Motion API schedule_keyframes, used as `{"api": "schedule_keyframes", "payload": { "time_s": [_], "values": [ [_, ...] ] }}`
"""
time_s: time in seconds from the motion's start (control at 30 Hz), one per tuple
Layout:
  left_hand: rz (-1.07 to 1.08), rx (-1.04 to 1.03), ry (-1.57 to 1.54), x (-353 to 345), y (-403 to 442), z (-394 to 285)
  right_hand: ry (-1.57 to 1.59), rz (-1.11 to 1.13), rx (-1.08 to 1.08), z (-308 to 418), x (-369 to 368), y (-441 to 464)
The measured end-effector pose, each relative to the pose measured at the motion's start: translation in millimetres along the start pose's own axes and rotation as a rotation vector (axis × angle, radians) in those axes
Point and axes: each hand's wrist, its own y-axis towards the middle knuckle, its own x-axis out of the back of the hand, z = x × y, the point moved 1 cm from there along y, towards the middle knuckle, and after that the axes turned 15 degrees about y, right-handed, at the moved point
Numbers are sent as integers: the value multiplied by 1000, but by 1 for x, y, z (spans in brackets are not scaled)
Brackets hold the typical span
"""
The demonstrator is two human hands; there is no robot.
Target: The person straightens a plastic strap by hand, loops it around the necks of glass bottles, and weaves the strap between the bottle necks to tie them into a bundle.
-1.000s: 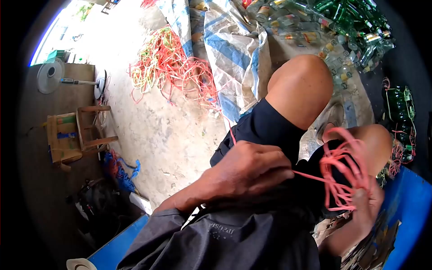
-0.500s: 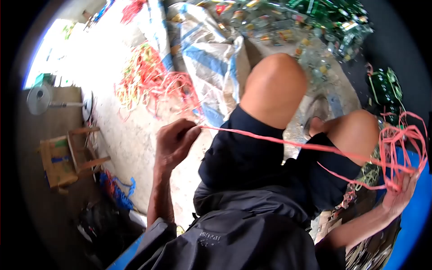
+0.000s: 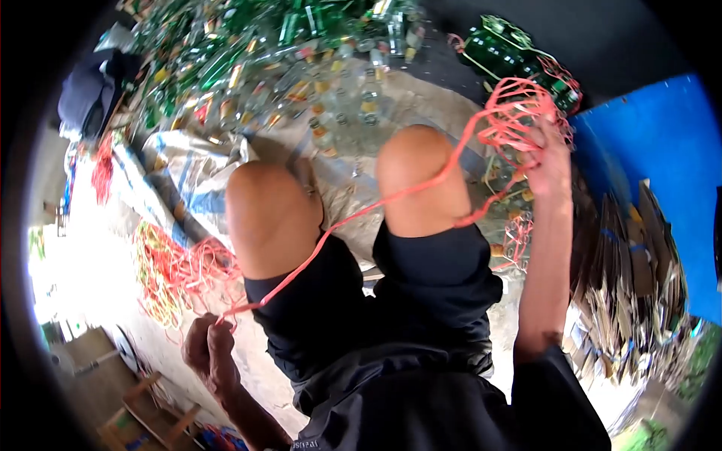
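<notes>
A long strand of pink plastic twine [image 3: 342, 222] runs slackly across both my knees. Its lower left end is pinched in the closed fingers of my left hand [image 3: 210, 352], beside my thigh. At the upper right, my right hand [image 3: 550, 161] is closed on a loose, looped bundle of the same pink twine [image 3: 511, 113]. Another length hangs below that hand and ends near my knee. The palm and some fingers of the right hand are partly covered by the loops.
Green and clear glass bottles [image 3: 316, 45] are heaped ahead. Tangled pink and yellow twine [image 3: 169, 270] lies on the floor at left, near a white-and-blue woven sack [image 3: 207, 177]. Stacked flattened cardboard [image 3: 628, 278] and a blue panel [image 3: 654, 143] stand at right. Tied green bottles [image 3: 504, 56] sit beyond.
The view has swung toward the right. My right hand has risen and moved forward with the bundle. The strand between my hands, nearly straight before, now curves slackly. Both hands keep their hold.
</notes>
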Motion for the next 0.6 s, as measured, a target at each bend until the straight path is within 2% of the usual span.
{"api": "schedule_keyframes", "payload": {
  "time_s": [0.13,0.23,0.33,0.4,0.47,0.5,0.6],
  "values": [
    [75,-84,-57,-21,0,-36,118,-64,-117,-27,16,24],
    [107,-145,-77,-37,1,-55,182,40,-139,-48,39,38],
    [132,-217,-98,-60,4,-76,296,74,-277,-65,64,49],
    [134,-180,-87,-71,2,-89,246,-6,-296,-84,88,61],
    [97,-209,-41,-83,0,-97,71,-78,-338,-111,123,68],
    [149,-223,-19,-89,0,-103,-39,-127,-414,-114,121,56],
    [317,-216,49,-104,0,-119,-817,-176,-275,-159,182,68]
  ]
}}
